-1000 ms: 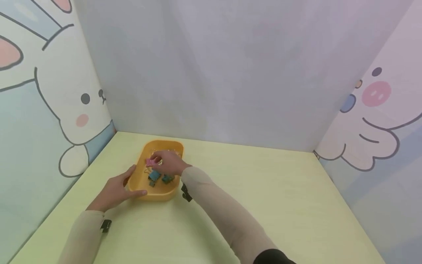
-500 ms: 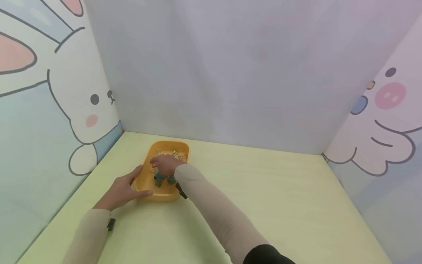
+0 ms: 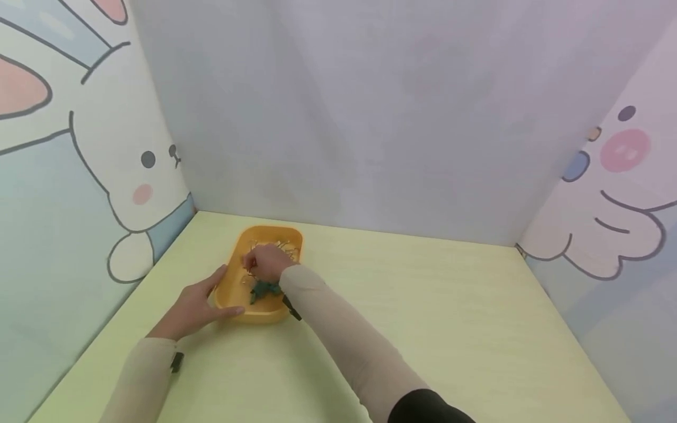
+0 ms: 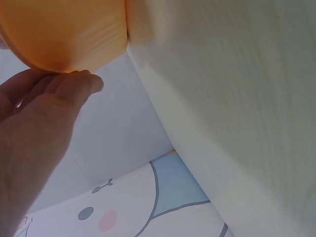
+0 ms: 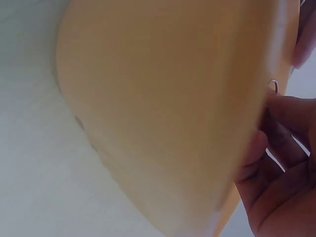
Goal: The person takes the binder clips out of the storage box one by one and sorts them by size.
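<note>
One orange tray (image 3: 258,318) stands towards the far left of the pale surface (image 3: 423,305) in the head view, green clips (image 3: 263,289) bunched at its near end and thin wire handles (image 3: 286,247) further back. The person's left grip (image 3: 187,308) has hold of the near left corner, thumb and fingers parted around it; the right grip (image 3: 268,263) is inside, fingers curled, hiding what lies beneath. The left wrist view shows fingertips bent against the tray's rim. The right wrist view shows thumb and fingers drawn in, partly behind the tray wall, a small wire loop (image 5: 273,85) beside them; whether they have hold of a clip I cannot tell. As I judge it, handles that catch could drag neighbouring clips along, and the tray could slide if the left hold slackens during a pull.
</note>
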The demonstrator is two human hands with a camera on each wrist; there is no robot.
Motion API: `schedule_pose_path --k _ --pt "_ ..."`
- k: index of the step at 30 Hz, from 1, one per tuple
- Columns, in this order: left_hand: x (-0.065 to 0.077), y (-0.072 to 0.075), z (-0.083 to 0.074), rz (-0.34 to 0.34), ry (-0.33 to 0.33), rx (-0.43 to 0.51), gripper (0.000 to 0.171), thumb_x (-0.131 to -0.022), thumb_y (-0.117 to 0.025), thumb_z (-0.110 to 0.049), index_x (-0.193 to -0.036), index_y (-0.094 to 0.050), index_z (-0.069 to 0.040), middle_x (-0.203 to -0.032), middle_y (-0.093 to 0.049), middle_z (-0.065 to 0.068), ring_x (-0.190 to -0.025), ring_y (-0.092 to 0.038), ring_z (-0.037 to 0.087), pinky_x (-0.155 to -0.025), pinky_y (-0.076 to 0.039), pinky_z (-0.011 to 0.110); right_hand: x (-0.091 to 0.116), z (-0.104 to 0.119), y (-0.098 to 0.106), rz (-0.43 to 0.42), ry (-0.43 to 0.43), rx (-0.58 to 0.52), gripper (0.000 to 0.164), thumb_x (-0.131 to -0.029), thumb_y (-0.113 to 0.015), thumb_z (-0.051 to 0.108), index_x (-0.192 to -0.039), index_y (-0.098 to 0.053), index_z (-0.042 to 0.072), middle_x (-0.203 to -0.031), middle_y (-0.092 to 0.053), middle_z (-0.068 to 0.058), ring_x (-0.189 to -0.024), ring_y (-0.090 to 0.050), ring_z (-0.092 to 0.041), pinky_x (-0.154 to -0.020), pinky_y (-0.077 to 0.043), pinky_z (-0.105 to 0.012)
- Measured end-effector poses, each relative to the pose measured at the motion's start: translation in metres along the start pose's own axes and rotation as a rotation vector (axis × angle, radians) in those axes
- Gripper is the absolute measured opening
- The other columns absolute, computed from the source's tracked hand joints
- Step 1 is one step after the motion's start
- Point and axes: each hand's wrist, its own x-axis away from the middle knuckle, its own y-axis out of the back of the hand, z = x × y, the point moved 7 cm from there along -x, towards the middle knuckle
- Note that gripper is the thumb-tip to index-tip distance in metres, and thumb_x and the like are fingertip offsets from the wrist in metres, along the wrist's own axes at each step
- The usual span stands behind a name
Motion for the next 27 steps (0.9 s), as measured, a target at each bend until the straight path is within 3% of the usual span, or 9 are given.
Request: schedule_pose_path --k 5,9,12,17,20,24,27 --pt "-0.001 0.001 -0.003 -0.001 -0.014 0.004 0.116 -0.077 -0.077 -0.063 -0.160 -0.020 -0.005 -0.160 -0.032 0.029 -0.144 -0.037 0.051 -0.111 -0.041 0.066 0.004 -0.007 0.004 0.031 -0.036 -0.070 0.013 -0.098 -0.064 0.017 -0.093 -0.076 0.018 -0.083 -0.069 0.009 -0.069 -0.054 -0.005 -0.061 -0.042 -0.012" --pt "0.001 0.005 -0.004 -0.023 -0.036 0.000 0.115 -0.078 -0.078 -0.061 -0.159 -0.022 -0.003 -0.158 -0.034 0.030 -0.143 -0.038 0.052 -0.110 -0.041 0.066 0.004 -0.010 0.008 0.054 -0.090 -0.167 0.011 -0.098 -0.065 0.019 -0.096 -0.075 0.017 -0.082 -0.064 0.008 -0.057 -0.053 -0.006 -0.052 -0.045 -0.015" --pt "0.001 0.006 -0.002 -0.032 -0.043 -0.007 0.114 -0.078 -0.078 -0.060 -0.159 -0.022 -0.003 -0.157 -0.036 0.032 -0.142 -0.040 0.052 -0.110 -0.041 0.066 0.006 -0.012 0.012 0.046 -0.108 -0.224 0.012 -0.099 -0.064 0.021 -0.097 -0.074 0.016 -0.081 -0.067 0.006 -0.057 -0.061 -0.009 -0.050 -0.048 -0.015" --pt "0.001 0.005 -0.001 -0.026 -0.036 -0.011 0.114 -0.078 -0.078 -0.061 -0.159 -0.022 -0.002 -0.157 -0.035 0.032 -0.142 -0.039 0.053 -0.110 -0.041 0.067 0.013 -0.016 0.024 0.021 -0.119 -0.351 0.016 -0.102 -0.058 0.015 -0.097 -0.073 0.009 -0.085 -0.073 -0.003 -0.072 -0.075 -0.023 -0.054 -0.054 -0.018" --pt "0.001 0.005 -0.001 -0.021 -0.027 -0.008 0.114 -0.078 -0.077 -0.061 -0.159 -0.021 -0.003 -0.157 -0.035 0.032 -0.142 -0.038 0.053 -0.110 -0.040 0.067 0.015 -0.019 0.034 -0.005 -0.111 -0.430 0.017 -0.102 -0.058 0.013 -0.099 -0.072 0.006 -0.089 -0.075 -0.007 -0.076 -0.076 -0.030 -0.059 -0.060 -0.025" --pt "0.001 0.005 -0.001 -0.014 -0.012 -0.012 0.115 -0.078 -0.077 -0.062 -0.159 -0.021 -0.003 -0.157 -0.034 0.032 -0.142 -0.038 0.053 -0.110 -0.040 0.068 0.017 -0.027 0.049 -0.059 -0.081 -0.457 0.018 -0.102 -0.059 0.014 -0.101 -0.073 0.004 -0.091 -0.078 -0.010 -0.074 -0.076 -0.031 -0.062 -0.062 -0.028" --pt "0.001 0.004 0.000 0.000 0.002 -0.016 0.116 -0.078 -0.077 -0.063 -0.160 -0.020 -0.004 -0.157 -0.034 0.033 -0.142 -0.038 0.054 -0.109 -0.040 0.068 0.021 -0.038 0.060 -0.098 -0.084 -0.478 0.018 -0.101 -0.059 0.014 -0.101 -0.074 0.003 -0.091 -0.078 -0.012 -0.069 -0.075 -0.030 -0.059 -0.060 -0.024"
